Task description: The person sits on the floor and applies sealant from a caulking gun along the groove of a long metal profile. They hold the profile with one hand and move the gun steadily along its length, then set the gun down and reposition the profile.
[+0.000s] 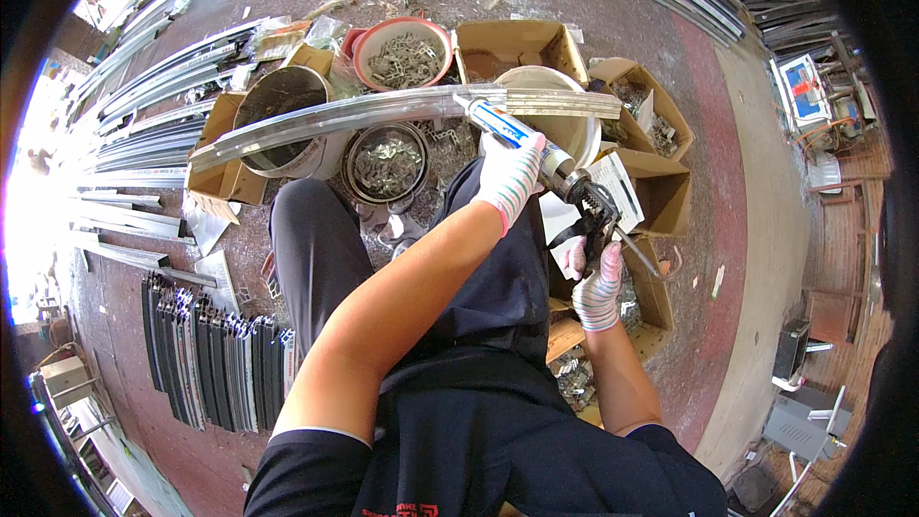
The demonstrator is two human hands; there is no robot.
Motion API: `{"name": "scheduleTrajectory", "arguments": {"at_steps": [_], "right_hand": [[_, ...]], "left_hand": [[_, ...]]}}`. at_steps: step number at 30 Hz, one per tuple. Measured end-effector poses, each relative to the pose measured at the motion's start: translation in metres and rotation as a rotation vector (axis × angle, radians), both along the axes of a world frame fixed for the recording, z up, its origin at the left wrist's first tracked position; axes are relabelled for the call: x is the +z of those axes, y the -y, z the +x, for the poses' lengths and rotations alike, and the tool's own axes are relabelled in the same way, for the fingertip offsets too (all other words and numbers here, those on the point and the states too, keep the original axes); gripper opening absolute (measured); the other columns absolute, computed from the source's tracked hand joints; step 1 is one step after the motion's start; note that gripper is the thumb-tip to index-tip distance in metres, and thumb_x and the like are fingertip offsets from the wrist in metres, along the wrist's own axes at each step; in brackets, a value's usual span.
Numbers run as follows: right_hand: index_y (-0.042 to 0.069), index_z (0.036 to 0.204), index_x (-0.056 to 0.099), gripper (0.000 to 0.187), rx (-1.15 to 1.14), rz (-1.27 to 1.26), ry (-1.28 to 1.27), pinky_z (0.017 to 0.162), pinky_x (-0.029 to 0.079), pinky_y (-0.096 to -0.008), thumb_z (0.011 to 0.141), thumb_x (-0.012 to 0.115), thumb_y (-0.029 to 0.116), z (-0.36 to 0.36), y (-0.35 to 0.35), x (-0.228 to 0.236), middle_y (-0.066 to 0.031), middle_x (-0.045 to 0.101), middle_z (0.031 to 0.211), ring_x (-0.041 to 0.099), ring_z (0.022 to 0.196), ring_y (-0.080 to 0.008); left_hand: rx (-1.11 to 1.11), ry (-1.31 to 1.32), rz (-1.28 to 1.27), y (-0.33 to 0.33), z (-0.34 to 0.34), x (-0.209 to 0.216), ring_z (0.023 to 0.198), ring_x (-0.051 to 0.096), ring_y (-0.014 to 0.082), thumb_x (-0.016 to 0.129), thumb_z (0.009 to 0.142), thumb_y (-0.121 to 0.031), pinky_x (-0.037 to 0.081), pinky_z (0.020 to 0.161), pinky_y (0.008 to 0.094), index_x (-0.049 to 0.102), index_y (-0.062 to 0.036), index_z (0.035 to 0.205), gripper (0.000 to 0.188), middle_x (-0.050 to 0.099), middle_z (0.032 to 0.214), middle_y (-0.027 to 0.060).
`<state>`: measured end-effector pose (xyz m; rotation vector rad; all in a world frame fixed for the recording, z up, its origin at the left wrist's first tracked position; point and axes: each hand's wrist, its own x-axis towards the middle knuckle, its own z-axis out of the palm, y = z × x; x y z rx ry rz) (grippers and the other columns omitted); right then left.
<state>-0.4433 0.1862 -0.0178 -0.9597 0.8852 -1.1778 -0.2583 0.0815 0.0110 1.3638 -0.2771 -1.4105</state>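
Observation:
A caulking gun (572, 182) loaded with a white and blue sealant tube (498, 123) lies slantwise in front of me. Wrapped around the tube is my left hand (512, 172), in a striped glove. My right hand (600, 289), gloved the same way, closes on the gun's black handle and trigger area; the gun's rod sticks out beyond it. The tube's nozzle tip meets a long silvery metal profile (354, 117), which spans the buckets from left to right. Whether sealant comes out is too small to tell.
A grey bucket (283, 165), a red basin (362, 56) of metal clips, a round tin (352, 165) of small parts and a white bucket (586, 139) stand ahead. Cardboard boxes (676, 193) line the right. Stacked dark profiles (206, 364) lie left, with longer metal bars (134, 177) beyond.

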Motion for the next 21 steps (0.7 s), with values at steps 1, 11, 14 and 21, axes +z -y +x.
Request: {"name": "scheduleTrajectory", "arguments": {"at_steps": [1,11,14,21], "right_hand": [[0.004,0.089,0.056,0.076,0.002,0.011,0.009,0.059,0.042,-0.0315,0.091,0.051,0.08,0.001,0.001,0.001,-0.0002,0.044,0.062,0.044,0.056,-0.0145],[0.01,0.072,0.05,0.075,-0.063,0.118,0.09,0.058,0.04,-0.0344,0.09,0.05,0.082,0.01,0.004,0.02,-0.0003,0.043,0.06,0.043,0.054,-0.0172],[0.014,0.11,0.052,0.062,-0.067,0.13,0.173,0.055,0.036,-0.0318,0.097,0.045,0.075,0.01,0.0,0.024,0.0038,0.032,0.062,0.032,0.051,-0.0124],[0.01,0.112,0.055,0.069,-0.127,0.145,0.152,0.051,0.039,-0.0336,0.098,0.041,0.076,0.009,-0.008,0.027,0.0029,0.037,0.06,0.033,0.049,-0.0136]], "left_hand": [[-0.001,-0.003,-0.006,0.0,0.001,-0.001,0.1,0.069,0.0239,0.079,0.088,-0.024,0.064,0.069,0.0443,0.044,-0.0112,0.134,0.059,0.063,0.118,0.008],[0.045,-0.055,-0.119,-0.002,0.007,-0.003,0.098,0.07,0.0252,0.078,0.088,-0.014,0.064,0.071,0.038,0.04,-0.0076,0.138,0.063,0.063,0.122,0.0143],[0.083,-0.078,-0.183,-0.009,0.015,0.003,0.09,0.071,0.0248,0.077,0.091,-0.016,0.063,0.07,0.0363,0.041,-0.0082,0.139,0.061,0.064,0.117,0.0148],[-0.123,-0.277,-0.24,-0.038,0.049,0.019,0.102,0.068,0.0303,0.069,0.093,-0.061,0.057,0.091,0.0473,0.038,-0.0107,0.15,0.082,0.061,0.128,0.0164]]}}
